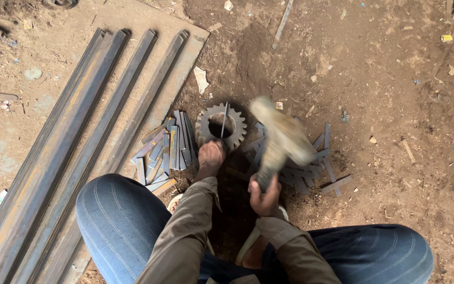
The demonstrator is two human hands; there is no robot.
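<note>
Fingers (267, 185) round motion-blurred hammer (282, 138), its head indistinct.

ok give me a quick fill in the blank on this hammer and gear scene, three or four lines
1. The right hand grips a ____, blurred in the picture.
2. The left hand rests at the rim of a toothed ____, which lies flat on the dirt.
3. A thin metal strip stands across the gear's ____.
4. The long steel bars lie to the ____ of the gear.

Missing words: hammer; gear; hole; left
</note>
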